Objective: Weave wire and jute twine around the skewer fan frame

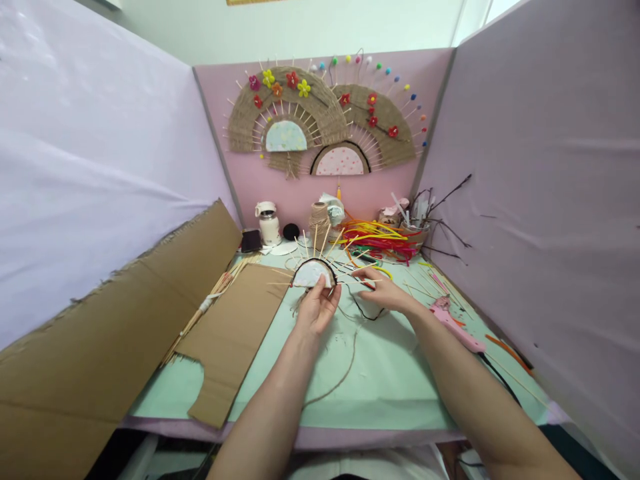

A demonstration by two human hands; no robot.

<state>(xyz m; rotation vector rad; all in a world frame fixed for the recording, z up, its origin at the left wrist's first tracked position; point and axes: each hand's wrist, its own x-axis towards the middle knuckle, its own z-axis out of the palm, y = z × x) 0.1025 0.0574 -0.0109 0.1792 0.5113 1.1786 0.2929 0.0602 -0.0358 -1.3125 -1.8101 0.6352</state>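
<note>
My left hand [320,307] grips a small half-round fan piece [309,273] by its lower right edge, thumb in front. This piece has a white face and a dark cord along its curved rim, and thin wooden sticks [316,241] radiate from it. My right hand [383,290] is just right of the fan piece, its fingers curved and apart near the stick ends. A thin dark and red tool shows between those fingers; whether they touch it I cannot tell. A black cord [370,319] hangs in a loop below my right hand.
Cardboard [240,320] and bundled sticks [200,310] lie left. A pink glue gun [457,327] lies right. Behind are a twine spool [320,220], a white bottle [269,225] and red and yellow pipe cleaners [385,240]. Two larger decorated fans [320,100] stand against the back panel.
</note>
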